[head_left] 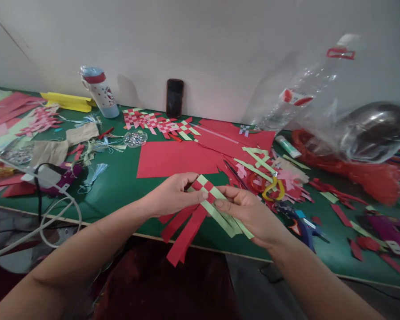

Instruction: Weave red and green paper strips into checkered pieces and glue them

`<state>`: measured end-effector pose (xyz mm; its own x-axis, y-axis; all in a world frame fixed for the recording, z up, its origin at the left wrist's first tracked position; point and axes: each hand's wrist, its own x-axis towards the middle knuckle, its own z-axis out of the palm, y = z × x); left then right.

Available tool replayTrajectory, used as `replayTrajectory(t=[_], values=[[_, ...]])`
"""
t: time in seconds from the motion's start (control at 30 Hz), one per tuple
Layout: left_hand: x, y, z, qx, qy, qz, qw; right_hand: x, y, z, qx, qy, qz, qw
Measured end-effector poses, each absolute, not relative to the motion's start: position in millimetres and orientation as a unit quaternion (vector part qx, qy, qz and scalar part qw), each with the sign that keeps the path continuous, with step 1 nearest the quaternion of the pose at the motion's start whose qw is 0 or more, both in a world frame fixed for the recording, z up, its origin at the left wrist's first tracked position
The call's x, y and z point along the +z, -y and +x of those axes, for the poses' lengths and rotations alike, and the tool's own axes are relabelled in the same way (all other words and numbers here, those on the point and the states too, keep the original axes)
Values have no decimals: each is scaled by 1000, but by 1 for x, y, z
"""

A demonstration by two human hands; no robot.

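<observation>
We record one green tabletop (115, 180), carrying: a lidded water bottle (102, 94), rear left; a smartphone (175, 98), stood on end, rear centre; checkered woven-paper pieces (145, 121), between them; a red paper sheet (173, 159), flat; a bead dish (135, 138); a pale-blue tassel (97, 172), left; a glue stick (288, 146), right.

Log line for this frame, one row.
left hand: holds woven paper; right hand: holds same piece; strips: red and green, ends loose; phone: upright by wall
</observation>
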<state>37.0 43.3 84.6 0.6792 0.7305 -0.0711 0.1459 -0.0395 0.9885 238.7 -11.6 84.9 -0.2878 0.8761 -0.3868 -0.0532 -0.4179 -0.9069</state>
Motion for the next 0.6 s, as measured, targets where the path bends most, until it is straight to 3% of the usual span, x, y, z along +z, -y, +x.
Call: replayTrajectory(t=[0.33,0.6], values=[[60,-31,32,190,-424,704,537,59,5,236,674,456,-494,306],[44,-29,30,178,-453,696,527,50,2,241,653,514,-519,200]])
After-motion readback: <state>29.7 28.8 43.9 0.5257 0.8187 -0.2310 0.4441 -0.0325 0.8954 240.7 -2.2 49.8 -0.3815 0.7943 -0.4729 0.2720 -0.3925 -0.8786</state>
